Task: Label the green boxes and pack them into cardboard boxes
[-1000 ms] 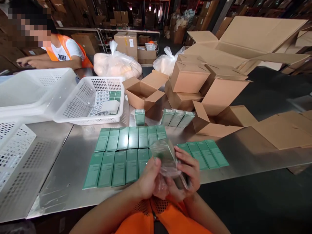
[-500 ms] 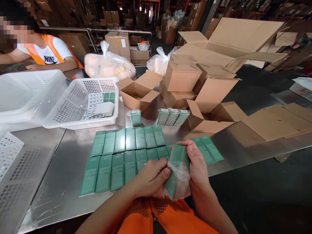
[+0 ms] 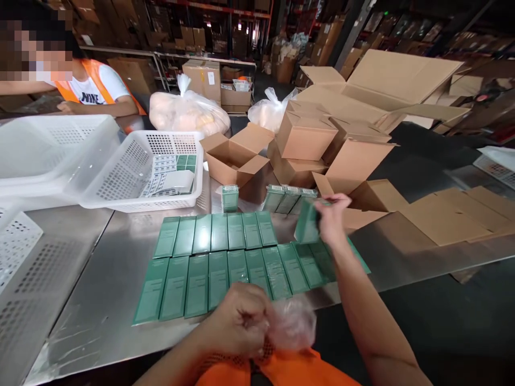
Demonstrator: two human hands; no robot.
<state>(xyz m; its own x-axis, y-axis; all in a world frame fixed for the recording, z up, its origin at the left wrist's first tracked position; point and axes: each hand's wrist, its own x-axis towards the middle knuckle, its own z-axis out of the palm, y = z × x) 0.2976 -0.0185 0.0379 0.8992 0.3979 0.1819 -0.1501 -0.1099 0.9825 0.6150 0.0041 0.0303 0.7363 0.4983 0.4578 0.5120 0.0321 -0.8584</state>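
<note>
My right hand (image 3: pixel 333 217) grips a green box (image 3: pixel 306 224), held upright over the far right of the laid-out boxes. Close to my body, my left hand (image 3: pixel 243 316) is closed on a crumpled clear plastic bag (image 3: pixel 295 324). Two rows of flat green boxes (image 3: pixel 196 287) lie side by side on the metal table, and my right arm covers part of the right end. Behind them stand several upright green boxes (image 3: pixel 275 198) with white labels on top, and a single upright green box (image 3: pixel 229 198) left of those.
A white perforated basket (image 3: pixel 140 202) with label sheets and green boxes stands left of an open carton (image 3: pixel 225 172). More cartons (image 3: pixel 308 134) are stacked at the back right, with flattened cardboard (image 3: pixel 450 220) on the right. A co-worker in an orange vest (image 3: pixel 96 75) sits at far left.
The green box has left the plastic bag. My right hand has carried it forward, while my left hand keeps the bag near my body. The view has shifted slightly.
</note>
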